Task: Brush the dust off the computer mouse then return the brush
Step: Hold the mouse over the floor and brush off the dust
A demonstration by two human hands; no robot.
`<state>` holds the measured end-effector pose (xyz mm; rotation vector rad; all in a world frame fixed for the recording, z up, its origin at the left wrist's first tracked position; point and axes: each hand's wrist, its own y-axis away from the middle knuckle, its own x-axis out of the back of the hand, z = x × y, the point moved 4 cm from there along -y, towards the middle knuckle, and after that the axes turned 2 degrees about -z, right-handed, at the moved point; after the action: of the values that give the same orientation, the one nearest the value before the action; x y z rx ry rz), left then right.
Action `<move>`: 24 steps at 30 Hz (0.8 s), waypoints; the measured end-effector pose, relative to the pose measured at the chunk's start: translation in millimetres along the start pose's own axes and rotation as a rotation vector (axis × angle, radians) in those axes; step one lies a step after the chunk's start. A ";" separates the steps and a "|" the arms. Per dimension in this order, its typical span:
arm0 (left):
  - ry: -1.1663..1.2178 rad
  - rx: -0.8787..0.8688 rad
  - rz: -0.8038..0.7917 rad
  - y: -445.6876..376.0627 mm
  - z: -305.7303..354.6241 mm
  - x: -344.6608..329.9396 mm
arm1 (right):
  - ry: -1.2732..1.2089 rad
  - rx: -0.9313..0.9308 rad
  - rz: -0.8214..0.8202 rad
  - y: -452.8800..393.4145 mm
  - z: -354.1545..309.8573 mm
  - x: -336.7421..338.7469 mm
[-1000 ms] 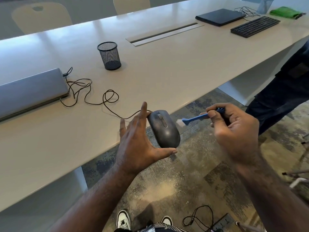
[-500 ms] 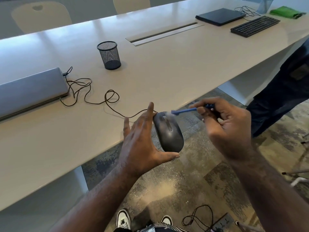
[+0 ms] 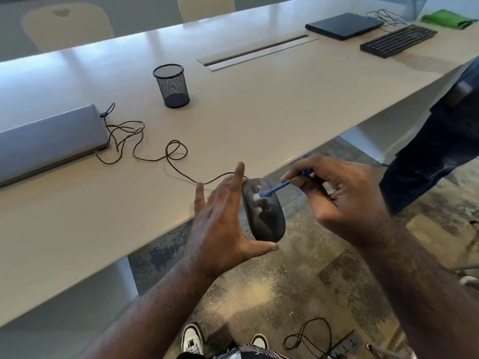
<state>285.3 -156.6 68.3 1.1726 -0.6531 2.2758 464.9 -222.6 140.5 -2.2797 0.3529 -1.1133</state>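
Note:
A dark grey wired computer mouse (image 3: 267, 218) is held in the air just past the table's near edge, gripped between the thumb and fingers of my left hand (image 3: 223, 224). My right hand (image 3: 344, 198) pinches a small blue brush (image 3: 274, 189) by its handle. The white bristle tip rests on the top of the mouse near the scroll wheel. The mouse's thin cable (image 3: 155, 151) trails left over the white table (image 3: 285, 104) in loose loops.
A black mesh pen cup (image 3: 171, 85) stands on the table beyond the cable. A closed grey laptop (image 3: 49, 141) lies at the left. Far right are a dark laptop (image 3: 344, 25), a black keyboard (image 3: 399, 40) and a green cloth (image 3: 445, 18). Another person's leg (image 3: 440, 141) stands at right.
The brush swung from beside the mouse's right side up over its front end, then down onto its top near the scroll wheel. My left hand shifted the mouse slightly rightward.

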 end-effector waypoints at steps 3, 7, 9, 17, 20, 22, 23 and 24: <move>-0.003 -0.018 -0.003 -1.0 3.5 -1.4 | 0.036 -0.007 -0.006 -0.8 0.1 -6.3; 0.013 -0.012 0.002 -1.9 1.7 -0.1 | 0.015 0.022 -0.136 3.7 -1.8 -15.9; 0.016 -0.007 0.009 -1.5 -0.9 0.8 | -0.053 0.037 -0.180 6.3 -2.3 -13.5; 0.020 0.003 0.049 -1.2 -6.1 6.1 | -0.035 -0.028 0.037 7.1 3.8 0.7; 0.027 0.018 0.063 -1.7 -8.8 7.3 | -0.025 -0.031 -0.010 7.8 4.5 -3.0; 0.037 0.032 0.075 -1.6 -12.8 9.8 | -0.085 -0.077 -0.037 8.8 6.5 -3.2; 0.041 0.038 0.082 -1.4 -15.3 11.4 | -0.156 -0.142 -0.041 8.7 9.0 -2.2; 0.043 0.044 0.092 -1.2 -18.3 12.8 | -0.249 -0.230 -0.040 8.5 13.5 -2.3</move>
<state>268.6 -141.8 69.8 1.1317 -0.6566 2.3968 474.2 -223.3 127.4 -2.6035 0.3520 -0.8285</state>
